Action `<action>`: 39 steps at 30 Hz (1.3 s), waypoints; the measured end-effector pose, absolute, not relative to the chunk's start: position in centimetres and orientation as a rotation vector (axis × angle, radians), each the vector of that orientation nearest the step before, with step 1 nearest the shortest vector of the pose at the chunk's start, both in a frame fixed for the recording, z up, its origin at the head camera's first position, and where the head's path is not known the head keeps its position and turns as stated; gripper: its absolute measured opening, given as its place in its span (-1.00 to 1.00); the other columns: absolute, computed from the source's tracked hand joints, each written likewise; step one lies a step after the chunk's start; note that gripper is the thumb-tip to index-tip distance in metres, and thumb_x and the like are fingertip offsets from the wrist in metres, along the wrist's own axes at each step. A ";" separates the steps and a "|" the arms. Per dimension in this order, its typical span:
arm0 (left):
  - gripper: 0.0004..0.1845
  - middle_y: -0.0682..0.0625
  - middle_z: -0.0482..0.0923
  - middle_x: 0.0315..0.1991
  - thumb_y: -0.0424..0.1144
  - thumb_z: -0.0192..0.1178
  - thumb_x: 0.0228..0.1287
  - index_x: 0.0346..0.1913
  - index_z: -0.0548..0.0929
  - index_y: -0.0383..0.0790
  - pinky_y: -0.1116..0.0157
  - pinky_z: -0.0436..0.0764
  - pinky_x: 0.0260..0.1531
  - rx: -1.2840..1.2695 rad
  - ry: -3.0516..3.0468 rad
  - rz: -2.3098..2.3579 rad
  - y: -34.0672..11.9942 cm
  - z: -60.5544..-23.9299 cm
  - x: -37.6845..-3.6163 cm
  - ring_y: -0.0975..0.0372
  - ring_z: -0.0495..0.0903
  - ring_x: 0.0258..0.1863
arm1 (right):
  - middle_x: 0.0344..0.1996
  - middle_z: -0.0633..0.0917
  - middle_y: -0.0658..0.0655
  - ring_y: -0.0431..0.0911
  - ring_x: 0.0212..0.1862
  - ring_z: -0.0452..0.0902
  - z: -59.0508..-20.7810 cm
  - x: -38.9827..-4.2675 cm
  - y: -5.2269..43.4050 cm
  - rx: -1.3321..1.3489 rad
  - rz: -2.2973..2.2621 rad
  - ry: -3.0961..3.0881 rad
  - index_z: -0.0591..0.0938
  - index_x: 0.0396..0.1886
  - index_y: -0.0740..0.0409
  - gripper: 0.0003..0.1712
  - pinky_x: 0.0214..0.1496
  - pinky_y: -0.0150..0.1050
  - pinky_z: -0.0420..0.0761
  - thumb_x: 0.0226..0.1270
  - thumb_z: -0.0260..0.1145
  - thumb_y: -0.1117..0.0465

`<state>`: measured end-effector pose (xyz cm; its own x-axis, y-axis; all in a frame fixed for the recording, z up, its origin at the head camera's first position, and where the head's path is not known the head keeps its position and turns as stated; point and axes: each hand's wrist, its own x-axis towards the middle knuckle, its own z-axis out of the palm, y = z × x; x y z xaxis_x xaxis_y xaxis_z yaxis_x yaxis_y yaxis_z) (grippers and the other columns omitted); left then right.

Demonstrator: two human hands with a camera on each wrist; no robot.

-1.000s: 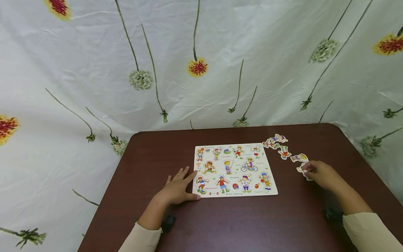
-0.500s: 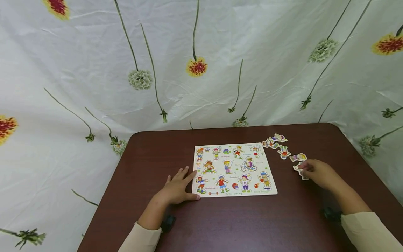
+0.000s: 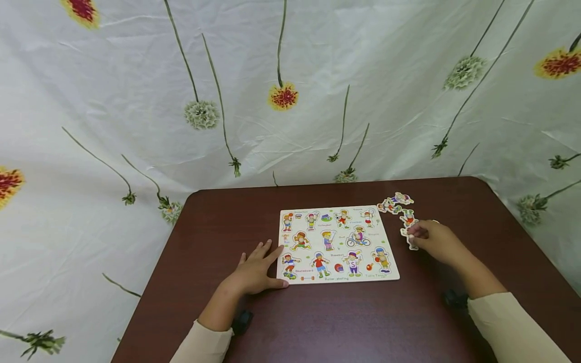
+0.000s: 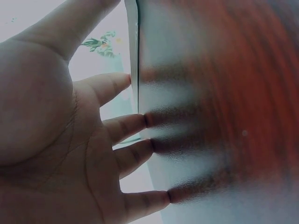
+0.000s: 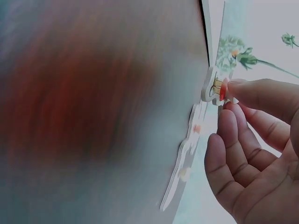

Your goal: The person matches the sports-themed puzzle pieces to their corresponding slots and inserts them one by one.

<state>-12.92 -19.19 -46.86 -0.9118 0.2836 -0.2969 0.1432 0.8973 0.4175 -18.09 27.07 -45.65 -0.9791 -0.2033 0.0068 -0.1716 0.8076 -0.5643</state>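
A white puzzle board (image 3: 317, 239) printed with sports figures lies flat on the table. My left hand (image 3: 255, 269) rests at its left edge, fingers spread, thumb by the near-left corner. In the left wrist view the fingertips (image 4: 154, 198) touch the tabletop. Right of the board, my right hand (image 3: 438, 244) pinches a puzzle piece (image 5: 209, 88) between thumb and fingers. The held piece overlaps a loose figure piece (image 3: 409, 217) in the head view. Another loose piece beneath the right hand is almost wholly hidden there.
Two more loose pieces (image 3: 389, 205) lie by the board's far-right corner. The dark brown table (image 3: 227, 217) has rounded far corners. Behind it hangs a white cloth (image 3: 254, 136) with a flower print.
My right hand has moved left towards the board, carrying the pinched puzzle piece. The left hand and the board have stayed put.
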 end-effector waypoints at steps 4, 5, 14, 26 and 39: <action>0.01 -0.13 -0.12 0.67 0.24 0.41 0.15 0.61 0.16 0.14 -0.38 -0.18 0.49 0.312 2.709 0.559 -19.2 -46.8 -12.9 -0.08 -0.15 0.66 | -0.31 0.71 0.16 -0.11 -0.27 0.59 -45.6 -18.8 26.1 -0.325 -0.938 2.941 0.67 -0.19 0.27 -0.86 -0.28 -0.24 0.51 0.30 0.37 0.31; 0.01 -0.13 -0.12 0.67 0.24 0.41 0.15 0.61 0.16 0.14 -0.38 -0.18 0.49 0.312 2.709 0.559 -19.2 -46.8 -12.9 -0.08 -0.15 0.66 | -0.31 0.71 0.16 -0.11 -0.27 0.59 -45.5 -18.9 25.9 -0.328 -0.942 2.943 0.67 -0.18 0.26 -0.86 -0.27 -0.23 0.51 0.31 0.37 0.30; 0.02 -0.14 -0.11 0.67 0.24 0.41 0.14 0.61 0.16 0.14 -0.38 -0.17 0.49 0.310 2.710 0.559 -19.2 -46.7 -12.9 -0.08 -0.15 0.66 | -0.27 0.68 0.18 -0.05 -0.24 0.58 -45.4 -20.6 23.6 -0.322 -0.977 2.908 0.66 -0.14 0.26 -0.84 -0.25 -0.24 0.51 0.34 0.36 0.29; 0.01 -0.13 -0.11 0.67 0.23 0.41 0.15 0.60 0.17 0.13 -0.37 -0.17 0.49 0.314 2.707 0.568 -19.2 -46.6 -12.8 -0.08 -0.14 0.66 | -0.27 0.65 0.15 -0.05 -0.23 0.53 -44.9 -22.6 21.0 -0.330 -0.977 2.877 0.64 -0.12 0.24 -0.86 -0.22 -0.24 0.50 0.38 0.33 0.29; 0.02 -0.13 -0.11 0.67 0.24 0.41 0.14 0.61 0.16 0.13 -0.37 -0.19 0.49 0.311 2.701 0.570 -19.2 -46.7 -12.9 -0.07 -0.15 0.66 | -0.23 0.63 0.19 -0.01 -0.17 0.54 -45.2 -24.7 19.0 -0.363 -0.987 2.857 0.63 -0.16 0.25 -0.91 -0.16 -0.19 0.54 0.39 0.32 0.33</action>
<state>-12.92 -19.23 -46.71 -0.9102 0.2838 -0.3017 0.1378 0.8944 0.4256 -24.75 19.01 -45.23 -0.9669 -0.2547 -0.0142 -0.1916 0.7618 -0.6188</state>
